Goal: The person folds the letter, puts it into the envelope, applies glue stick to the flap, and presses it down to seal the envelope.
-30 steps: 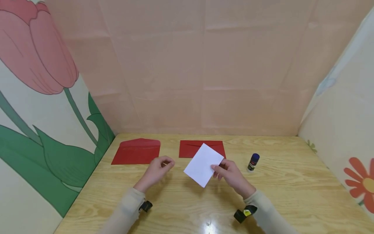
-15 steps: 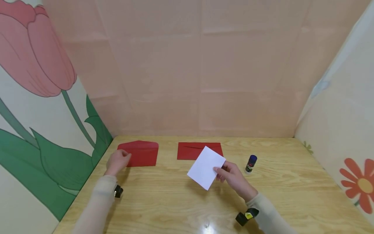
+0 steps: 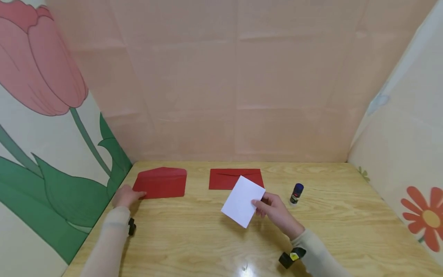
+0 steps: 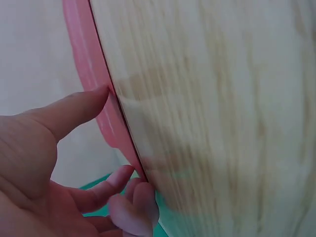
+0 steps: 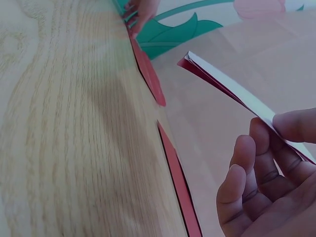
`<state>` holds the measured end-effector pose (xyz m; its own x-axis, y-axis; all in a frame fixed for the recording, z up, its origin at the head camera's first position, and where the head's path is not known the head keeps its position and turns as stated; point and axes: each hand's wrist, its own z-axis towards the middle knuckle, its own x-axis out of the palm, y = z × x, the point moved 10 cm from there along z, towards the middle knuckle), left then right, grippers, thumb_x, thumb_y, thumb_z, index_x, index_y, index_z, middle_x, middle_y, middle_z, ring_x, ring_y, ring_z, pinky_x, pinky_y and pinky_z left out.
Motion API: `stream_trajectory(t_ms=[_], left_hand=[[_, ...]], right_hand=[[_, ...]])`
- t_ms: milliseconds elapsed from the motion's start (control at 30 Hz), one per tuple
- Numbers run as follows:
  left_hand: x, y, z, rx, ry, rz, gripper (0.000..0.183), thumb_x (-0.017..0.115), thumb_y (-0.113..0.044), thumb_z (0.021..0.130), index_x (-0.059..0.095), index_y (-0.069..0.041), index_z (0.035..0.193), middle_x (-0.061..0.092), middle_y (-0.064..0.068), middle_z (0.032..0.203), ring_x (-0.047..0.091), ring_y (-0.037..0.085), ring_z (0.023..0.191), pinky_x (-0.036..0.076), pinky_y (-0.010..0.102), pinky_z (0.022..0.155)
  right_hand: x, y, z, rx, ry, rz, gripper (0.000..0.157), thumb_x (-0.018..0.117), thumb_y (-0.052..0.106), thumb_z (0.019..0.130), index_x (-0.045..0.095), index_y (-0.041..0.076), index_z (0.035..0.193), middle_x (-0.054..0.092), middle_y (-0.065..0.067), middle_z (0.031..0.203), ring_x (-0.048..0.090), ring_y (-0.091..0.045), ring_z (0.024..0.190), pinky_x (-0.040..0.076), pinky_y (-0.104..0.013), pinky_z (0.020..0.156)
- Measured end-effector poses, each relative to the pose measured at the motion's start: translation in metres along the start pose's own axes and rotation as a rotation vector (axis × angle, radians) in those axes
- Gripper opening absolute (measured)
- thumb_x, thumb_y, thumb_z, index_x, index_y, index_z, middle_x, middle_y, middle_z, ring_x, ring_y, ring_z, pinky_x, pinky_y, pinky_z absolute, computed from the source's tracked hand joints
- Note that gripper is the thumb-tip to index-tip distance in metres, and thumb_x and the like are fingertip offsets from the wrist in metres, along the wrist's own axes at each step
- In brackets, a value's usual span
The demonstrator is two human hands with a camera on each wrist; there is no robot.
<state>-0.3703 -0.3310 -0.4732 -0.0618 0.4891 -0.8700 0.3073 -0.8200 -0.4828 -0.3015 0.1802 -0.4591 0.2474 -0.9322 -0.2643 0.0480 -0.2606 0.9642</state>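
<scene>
A pinkish-tan backdrop [image 3: 183,77] covers the far side, creased into squares. On the left rises a tulip mural [image 3: 59,77], pink above green leaves, and on the right a pale panel [image 3: 398,150] carries a red-orange flower [image 3: 431,218]. Between them lies the table [image 3: 194,234], its top pale wood grain, with a patch of glare at the near middle.

Two light sleeves come in from the near side, the left sleeve [image 3: 107,242] and the right sleeve [image 3: 318,254]. Toward the far left lies a red envelope [image 3: 166,186], its flap unfolded to the far side. Another, the middle red envelope [image 3: 221,181], lies to its right, flap folded down.

The white paper [image 3: 242,202] is held up over the table, nearer than the middle envelope; red layers show along its underside. The right hand [image 3: 275,209] pinches its right edge, thumb on the white face and fingers behind. The left hand [image 3: 124,196] is at the left envelope's near left corner, thumb at the near edge and set apart from the loosely bent fingers.

Each wrist carries a black device, the left device [image 3: 132,227] and the right device [image 3: 291,257]. Rightward of the paper stands a blue-capped glue stick [image 3: 296,193].
</scene>
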Motion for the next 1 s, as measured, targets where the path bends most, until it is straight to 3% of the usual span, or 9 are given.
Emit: stream_trajectory(t_ms=[100, 300, 467, 600, 833, 1000], left_hand=[[-0.002, 0.004, -0.002, -0.019, -0.002, -0.035, 0.048, 0.075, -0.039, 0.085, 0.051, 0.002, 0.084, 0.052, 0.013, 0.075, 0.05, 0.027, 0.072, 0.043, 0.036, 0.058], [-0.002, 0.007, -0.001, -0.029, 0.029, -0.053, 0.052, 0.079, -0.041, 0.082, 0.051, 0.003, 0.087, 0.05, 0.013, 0.078, 0.048, 0.026, 0.073, 0.043, 0.034, 0.059], [0.002, 0.007, 0.002, -0.026, 0.064, -0.059, 0.062, 0.081, -0.043, 0.079, 0.057, 0.011, 0.097, 0.057, 0.021, 0.091, 0.053, 0.031, 0.083, 0.051, 0.042, 0.072], [0.004, 0.011, 0.001, -0.038, 0.062, -0.082, 0.071, 0.082, -0.043, 0.078, 0.055, 0.016, 0.108, 0.059, 0.027, 0.102, 0.055, 0.036, 0.092, 0.051, 0.049, 0.085], [0.009, 0.015, -0.007, -0.04, 0.067, -0.127, 0.073, 0.084, -0.04, 0.077, 0.051, 0.016, 0.111, 0.056, 0.026, 0.1, 0.052, 0.036, 0.09, 0.049, 0.049, 0.084], [0.016, 0.012, -0.013, -0.023, 0.129, -0.087, 0.084, 0.084, -0.04, 0.076, 0.045, 0.021, 0.119, 0.055, 0.034, 0.11, 0.053, 0.042, 0.096, 0.049, 0.054, 0.088]], right_hand=[[0.0, 0.001, 0.0, -0.005, 0.0, -0.001, 0.033, 0.061, 0.025, 0.101, 0.06, -0.004, 0.116, 0.062, -0.013, 0.088, 0.059, -0.022, 0.078, 0.053, -0.031, 0.067], [0.0, 0.004, 0.0, -0.02, 0.0, -0.002, 0.032, 0.061, 0.025, 0.101, 0.06, -0.005, 0.114, 0.062, -0.013, 0.087, 0.059, -0.023, 0.076, 0.053, -0.031, 0.067], [0.002, 0.004, 0.0, -0.024, 0.014, 0.002, 0.033, 0.061, 0.024, 0.101, 0.06, -0.005, 0.117, 0.062, -0.013, 0.089, 0.058, -0.022, 0.076, 0.052, -0.031, 0.067], [0.004, 0.003, 0.0, -0.02, 0.025, 0.009, 0.034, 0.061, 0.024, 0.101, 0.059, -0.004, 0.121, 0.063, -0.013, 0.091, 0.058, -0.023, 0.077, 0.052, -0.031, 0.067], [0.005, 0.001, 0.0, -0.009, 0.02, 0.014, 0.035, 0.061, 0.024, 0.101, 0.059, -0.003, 0.123, 0.063, -0.012, 0.092, 0.058, -0.023, 0.077, 0.051, -0.029, 0.066], [0.003, -0.001, -0.001, -0.002, 0.014, 0.014, 0.035, 0.061, 0.024, 0.101, 0.059, -0.003, 0.124, 0.063, -0.011, 0.091, 0.058, -0.023, 0.077, 0.051, -0.028, 0.065]])
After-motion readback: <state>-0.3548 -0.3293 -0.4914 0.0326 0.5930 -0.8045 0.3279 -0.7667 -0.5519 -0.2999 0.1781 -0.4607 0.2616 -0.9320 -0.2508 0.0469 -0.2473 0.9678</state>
